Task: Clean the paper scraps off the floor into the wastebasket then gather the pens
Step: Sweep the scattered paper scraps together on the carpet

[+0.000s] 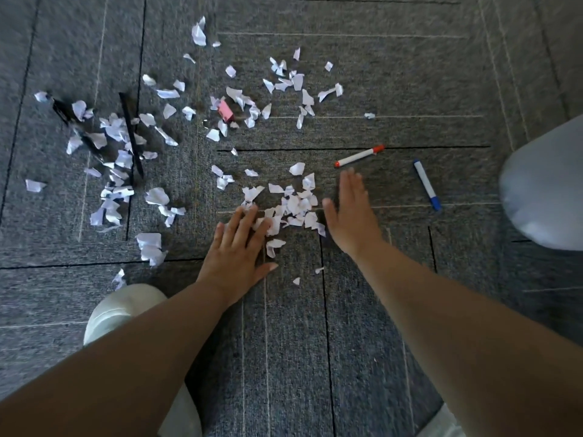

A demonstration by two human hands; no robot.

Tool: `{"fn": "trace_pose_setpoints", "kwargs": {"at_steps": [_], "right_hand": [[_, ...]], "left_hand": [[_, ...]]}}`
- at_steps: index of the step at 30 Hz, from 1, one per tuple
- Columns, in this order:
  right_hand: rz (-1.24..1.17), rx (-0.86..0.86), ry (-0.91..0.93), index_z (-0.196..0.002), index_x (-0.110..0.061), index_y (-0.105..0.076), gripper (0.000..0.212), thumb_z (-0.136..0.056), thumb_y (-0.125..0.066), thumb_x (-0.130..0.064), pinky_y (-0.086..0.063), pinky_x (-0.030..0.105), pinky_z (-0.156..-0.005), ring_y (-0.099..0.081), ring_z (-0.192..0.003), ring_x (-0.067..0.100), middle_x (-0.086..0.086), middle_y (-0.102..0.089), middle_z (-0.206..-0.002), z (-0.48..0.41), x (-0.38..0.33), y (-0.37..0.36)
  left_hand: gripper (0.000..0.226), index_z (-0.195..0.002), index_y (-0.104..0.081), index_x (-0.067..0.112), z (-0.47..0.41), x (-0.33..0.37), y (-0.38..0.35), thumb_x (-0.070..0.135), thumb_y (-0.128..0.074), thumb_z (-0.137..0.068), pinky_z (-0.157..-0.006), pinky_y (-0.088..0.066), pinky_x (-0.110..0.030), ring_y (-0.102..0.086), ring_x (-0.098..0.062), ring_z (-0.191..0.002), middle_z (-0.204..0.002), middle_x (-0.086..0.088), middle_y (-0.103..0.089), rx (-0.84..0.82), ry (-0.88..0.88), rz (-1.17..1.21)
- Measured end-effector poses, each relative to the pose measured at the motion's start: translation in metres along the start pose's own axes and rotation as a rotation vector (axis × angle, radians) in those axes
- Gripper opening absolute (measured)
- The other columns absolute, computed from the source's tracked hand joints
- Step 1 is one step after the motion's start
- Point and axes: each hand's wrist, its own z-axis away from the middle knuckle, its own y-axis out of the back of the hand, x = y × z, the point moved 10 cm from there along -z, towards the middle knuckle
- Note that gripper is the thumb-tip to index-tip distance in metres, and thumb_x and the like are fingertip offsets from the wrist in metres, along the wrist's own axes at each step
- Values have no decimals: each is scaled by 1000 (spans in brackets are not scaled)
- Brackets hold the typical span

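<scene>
Both hands bracket the nearest scrap pile [295, 206]: left hand [238, 250] flat, fingers spread, on its left edge; right hand [350, 212] on edge, fingers straight together, just right. Sweep them inward, low against the carpet. Beyond the pile lie more scraps [120, 146], right of it the red-capped pen [359, 156] and blue-capped pen [427, 184]. No wastebasket is identifiable.

No words or numbers can be read anywhere. The paper scraps [293, 206] on the carpet [394, 89] look white, and any marks on them are too small and blurry to make out. The red-capped pen [359, 156] and the blue-capped pen [427, 185] show no name or label. The small pink thing [226, 110] shows no writing either.
</scene>
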Motion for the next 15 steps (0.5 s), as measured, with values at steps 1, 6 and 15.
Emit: {"fn": "trace_pose_setpoints", "kwargs": {"at_steps": [1,6,15], "right_hand": [[-71,-54,88,-147,-16,0,59,-99,-30,-32,-11,30,-113,-5,-142,21,4,2,-156,5,-23,-9],[-146,81,209,-147,-16,-7,57,-98,-34,-29,-26,30,-110,-14,-140,17,-2,-3,-156,32,-67,-12],[475,-130,318,-146,-16,10,117,-62,-28,-89,-3,54,-111,11,-140,25,5,11,-153,83,-5,-63]], "left_hand": [[75,-145,0,17,0,-5,3,56,-27,-87,-112,-4,-47,12,-24,-138,-154,-10,6,14,45,22],[63,-145,9,20,1,-37,20,41,-27,-97,-114,5,-46,17,-24,-140,-154,-5,15,25,227,15],[97,-143,-11,20,17,-22,-6,84,-7,-70,-103,-22,-58,-14,-38,-137,-151,-17,-19,-52,-87,-88]]}}
